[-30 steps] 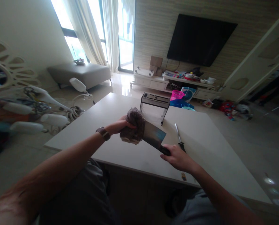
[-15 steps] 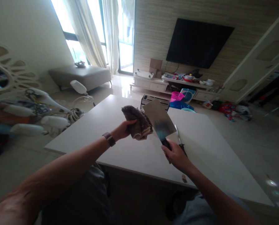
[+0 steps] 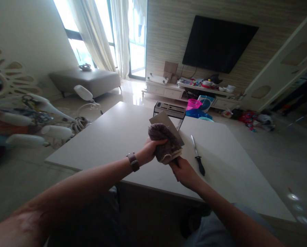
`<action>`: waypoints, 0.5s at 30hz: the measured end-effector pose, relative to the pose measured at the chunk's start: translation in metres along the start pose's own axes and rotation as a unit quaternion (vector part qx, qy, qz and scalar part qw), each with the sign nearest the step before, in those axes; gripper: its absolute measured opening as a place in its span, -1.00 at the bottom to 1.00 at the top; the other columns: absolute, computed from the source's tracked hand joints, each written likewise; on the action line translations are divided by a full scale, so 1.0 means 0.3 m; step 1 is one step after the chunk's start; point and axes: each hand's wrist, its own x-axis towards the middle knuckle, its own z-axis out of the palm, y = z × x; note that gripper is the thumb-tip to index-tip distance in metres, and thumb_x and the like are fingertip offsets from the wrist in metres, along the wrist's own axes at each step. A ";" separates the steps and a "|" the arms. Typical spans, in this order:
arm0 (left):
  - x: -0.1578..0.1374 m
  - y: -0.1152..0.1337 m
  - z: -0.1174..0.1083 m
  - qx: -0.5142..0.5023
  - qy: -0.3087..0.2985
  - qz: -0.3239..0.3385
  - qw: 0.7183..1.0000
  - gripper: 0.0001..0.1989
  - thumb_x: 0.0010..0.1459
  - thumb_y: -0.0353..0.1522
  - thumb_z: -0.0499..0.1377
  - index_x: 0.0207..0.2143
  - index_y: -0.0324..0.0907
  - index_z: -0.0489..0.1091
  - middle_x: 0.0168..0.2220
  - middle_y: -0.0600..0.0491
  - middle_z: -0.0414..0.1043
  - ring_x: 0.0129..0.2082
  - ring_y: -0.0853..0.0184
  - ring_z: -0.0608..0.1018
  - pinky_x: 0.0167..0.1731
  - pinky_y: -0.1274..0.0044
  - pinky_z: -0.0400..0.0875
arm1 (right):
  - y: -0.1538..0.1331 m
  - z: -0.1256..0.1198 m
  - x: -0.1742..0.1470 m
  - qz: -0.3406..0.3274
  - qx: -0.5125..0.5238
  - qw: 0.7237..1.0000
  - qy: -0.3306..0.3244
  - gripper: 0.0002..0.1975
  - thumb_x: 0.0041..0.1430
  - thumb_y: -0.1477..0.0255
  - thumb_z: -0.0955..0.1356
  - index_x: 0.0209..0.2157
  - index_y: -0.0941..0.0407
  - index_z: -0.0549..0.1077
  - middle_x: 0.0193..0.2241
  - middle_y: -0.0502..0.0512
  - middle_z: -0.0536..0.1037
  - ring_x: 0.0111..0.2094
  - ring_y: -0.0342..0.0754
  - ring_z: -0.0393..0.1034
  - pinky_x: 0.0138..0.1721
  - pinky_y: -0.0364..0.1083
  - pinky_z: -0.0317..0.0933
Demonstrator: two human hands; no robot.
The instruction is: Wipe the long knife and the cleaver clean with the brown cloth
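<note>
My left hand (image 3: 153,148) is closed around a folded brown cloth (image 3: 166,142), its thumb lying across the top. The cloth covers much of the face of a cleaver (image 3: 176,132); the upper corner and right edge of the blade stick out behind it. My right hand (image 3: 183,171) grips the cleaver's dark handle, which is mostly hidden by fingers and cloth. Both hands are above the white table (image 3: 99,140). A honing steel (image 3: 197,156) with a black handle lies on the tabletop to the right of my right hand.
A knife block or rack with a slotted top (image 3: 170,109) stands at the table's far edge. Beyond it are a pink basket (image 3: 194,104) and a low TV cabinet (image 3: 166,90). A lamp with white shades (image 3: 57,132) is left of the table.
My left hand has moved right with the cloth, from beside the cleaver onto its blade. My right hand and the cleaver have shifted slightly left, uncovering the honing steel's handle.
</note>
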 end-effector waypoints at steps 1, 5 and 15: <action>0.011 0.015 -0.007 -0.002 0.009 0.003 1.000 -0.50 -0.20 -0.45 0.50 -0.13 -0.22 0.54 -0.14 -0.08 0.65 -0.15 0.15 0.66 0.01 0.32 0.55 | 0.001 -0.003 0.000 -0.003 0.000 1.000 0.001 -0.81 0.33 0.27 0.26 -0.24 0.09 0.41 -0.63 -0.04 0.43 -0.55 -0.04 0.37 -0.44 -0.11 0.12; 0.066 0.091 -0.038 -0.007 0.056 0.025 0.998 -0.60 -0.16 -0.45 0.46 -0.20 -0.27 0.54 -0.19 -0.08 0.65 -0.24 0.19 0.67 -0.05 0.34 0.58 | 0.002 -0.008 -0.007 -0.005 -0.003 1.000 -0.014 -0.87 0.33 0.33 0.26 -0.31 0.06 0.30 -0.63 -0.09 0.39 -0.57 -0.10 0.29 -0.46 -0.12 0.07; 0.100 0.210 -0.102 -0.051 0.026 0.014 0.998 -0.70 0.01 -0.44 0.35 -0.14 -0.26 0.54 -0.16 -0.03 0.65 -0.21 0.25 0.66 -0.02 0.38 0.57 | 0.010 0.012 -0.027 -0.016 0.029 0.999 -0.036 -0.83 0.32 0.32 0.27 -0.37 0.04 0.25 -0.63 -0.12 0.36 -0.60 -0.15 0.23 -0.50 -0.14 0.07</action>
